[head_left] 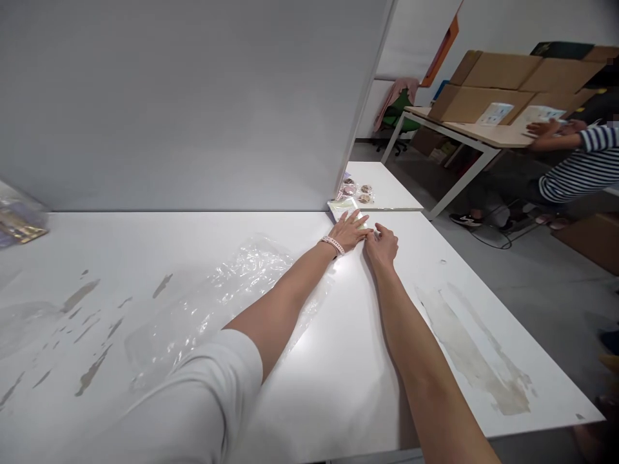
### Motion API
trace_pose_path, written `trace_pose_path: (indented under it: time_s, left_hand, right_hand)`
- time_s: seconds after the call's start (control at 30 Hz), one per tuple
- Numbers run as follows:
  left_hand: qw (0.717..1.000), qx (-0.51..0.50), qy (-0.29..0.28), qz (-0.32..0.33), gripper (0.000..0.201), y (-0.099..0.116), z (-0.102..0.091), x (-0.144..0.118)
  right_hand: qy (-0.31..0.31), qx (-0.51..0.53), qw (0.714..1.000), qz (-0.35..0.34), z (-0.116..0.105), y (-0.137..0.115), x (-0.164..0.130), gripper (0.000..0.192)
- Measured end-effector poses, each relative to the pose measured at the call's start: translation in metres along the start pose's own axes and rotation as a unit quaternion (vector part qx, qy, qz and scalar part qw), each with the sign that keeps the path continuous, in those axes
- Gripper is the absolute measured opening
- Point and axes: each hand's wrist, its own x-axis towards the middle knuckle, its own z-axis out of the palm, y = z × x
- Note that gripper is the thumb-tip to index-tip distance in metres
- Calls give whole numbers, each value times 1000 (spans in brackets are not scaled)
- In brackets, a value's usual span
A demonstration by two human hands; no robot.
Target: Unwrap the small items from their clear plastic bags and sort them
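Both hands at desk's [338,386] far edge: left hand [349,230] flat on pale flat packet [344,207], right hand [383,245] pinching its corner. Risk: packet slipping off edge if pushed.

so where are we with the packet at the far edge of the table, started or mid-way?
Mid-way, at a guess. Looks done: clear plastic wrap lies loose on the white table. In hand: left hand rests flat on a pale flat packet by the partition; right hand pinches at its near edge, what it grips is too small to tell. Left: small round items beyond sit untouched.
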Motion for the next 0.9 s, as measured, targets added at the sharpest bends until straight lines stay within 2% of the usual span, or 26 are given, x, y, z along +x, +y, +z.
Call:
trace_pose_path:
  time_s: [0.07,0.13,0.23,0.27,0.33,0.4,0.47,0.57,0.67,0.9]
  left_hand:
    - [999,4,-23,44,45,-9,1,20]
    - [996,8,-41,81,45,-12,1,35]
    - [996,8,1,88,44,-3,0,37]
    - [998,2,29,60,45,2,0,32]
    - [997,-30,61,-45,47,15,2,16]
    - [984,-81,43,-150,50,25,3,1]
    - [976,-120,4,-180,50,28,4,-8]
    - [986,-116,-28,-114,47,19,4,-3]
    - [995,-76,-30,-64,44,3,3,15]
    - [995,18,4,-98,43,-30,0,56]
  right_hand:
    - [33,31,999,24,2,0,1,46]
    - [36,54,997,32,4,-2,2,41]
    - [44,71,996,42,5,-3,4,38]
    - [49,77,995,47,5,-4,5,39]
    - [55,85,993,61,5,-4,6,42]
    - [47,87,992,74,6,-5,6,43]
    - [33,90,993,75,6,-4,7,44]
    - [16,104,993,51,9,-3,8,43]
    - [11,122,992,27,11,-1,10,45]
    - [18,152,988,19,15,2,11,38]
